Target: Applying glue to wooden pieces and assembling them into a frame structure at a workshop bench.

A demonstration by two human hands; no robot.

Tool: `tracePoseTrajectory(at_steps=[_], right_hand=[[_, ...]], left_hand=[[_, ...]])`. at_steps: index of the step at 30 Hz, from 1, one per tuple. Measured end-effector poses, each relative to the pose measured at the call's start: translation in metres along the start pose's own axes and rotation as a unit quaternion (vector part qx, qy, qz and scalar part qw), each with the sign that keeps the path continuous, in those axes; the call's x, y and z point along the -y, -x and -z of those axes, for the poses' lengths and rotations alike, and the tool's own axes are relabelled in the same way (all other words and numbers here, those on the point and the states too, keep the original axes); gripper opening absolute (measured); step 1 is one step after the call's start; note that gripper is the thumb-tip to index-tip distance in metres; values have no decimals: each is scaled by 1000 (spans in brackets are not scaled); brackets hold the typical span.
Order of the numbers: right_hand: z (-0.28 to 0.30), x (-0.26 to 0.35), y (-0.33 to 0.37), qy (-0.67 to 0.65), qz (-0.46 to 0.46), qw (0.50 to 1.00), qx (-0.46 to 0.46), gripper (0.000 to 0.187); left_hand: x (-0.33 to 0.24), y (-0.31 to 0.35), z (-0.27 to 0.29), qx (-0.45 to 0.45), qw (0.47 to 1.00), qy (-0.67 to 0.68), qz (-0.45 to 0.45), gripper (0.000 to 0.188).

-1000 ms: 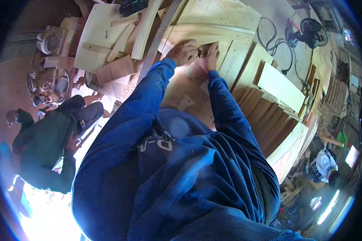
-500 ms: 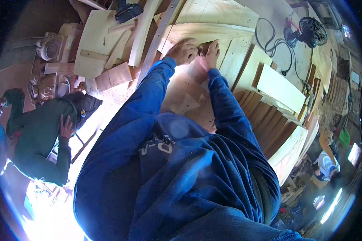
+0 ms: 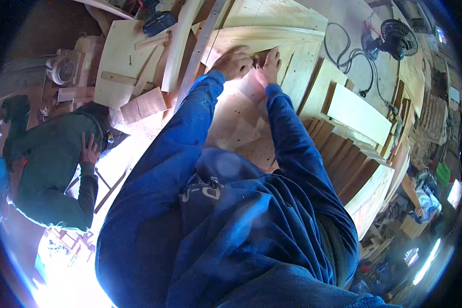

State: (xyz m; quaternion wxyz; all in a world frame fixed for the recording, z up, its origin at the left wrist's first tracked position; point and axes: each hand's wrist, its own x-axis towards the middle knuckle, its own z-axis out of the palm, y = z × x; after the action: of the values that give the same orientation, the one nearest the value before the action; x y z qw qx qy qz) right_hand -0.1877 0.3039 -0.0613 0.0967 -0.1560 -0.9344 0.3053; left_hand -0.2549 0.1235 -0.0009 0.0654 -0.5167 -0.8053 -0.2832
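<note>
My left hand [image 3: 234, 63] rests at the lower edge of a pale wooden board [image 3: 264, 36], its fingers bent and closed. Close beside it, my right hand [image 3: 270, 68] has its fingers curled, the fingertips at the same edge. A small dark thing shows between the two hands, too small to name. Beneath my wrists lies a wooden work surface [image 3: 238, 120] dotted with small dark marks. A long metal strip with holes [image 3: 204, 49] runs along the left of the board.
A black power tool [image 3: 159, 23] lies on boards at upper left, near wood offcuts [image 3: 143, 105]. To the right are stacked planks [image 3: 339, 154], a white board [image 3: 358, 113], a cable [image 3: 350, 56] and a black fan [image 3: 399, 38]. People work at left [image 3: 56, 169] and far right [image 3: 426, 200].
Both my hands stay at the board edge with barely any shift. The person at left has moved slightly in their bent posture, and the person at far right has changed position.
</note>
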Motion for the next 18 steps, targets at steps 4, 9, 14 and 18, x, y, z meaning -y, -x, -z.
tracePoseTrajectory(at_steps=[4, 9, 14, 18], right_hand=[[1, -1, -10, -10, -7, 1000, 9, 100], [0, -4, -21, -3, -19, 1000, 11, 98], [0, -6, -29, -1, -6, 1000, 3, 97], [-1, -8, -36, 23, -11, 1000, 6, 102]], left_hand=[[7, -9, -2, 0, 1000, 9, -9, 6], [13, -16, -5, -21, 1000, 6, -18, 7], [20, -23, -7, 1, 1000, 13, -12, 4], [22, -27, -6, -10, 1000, 12, -4, 2]])
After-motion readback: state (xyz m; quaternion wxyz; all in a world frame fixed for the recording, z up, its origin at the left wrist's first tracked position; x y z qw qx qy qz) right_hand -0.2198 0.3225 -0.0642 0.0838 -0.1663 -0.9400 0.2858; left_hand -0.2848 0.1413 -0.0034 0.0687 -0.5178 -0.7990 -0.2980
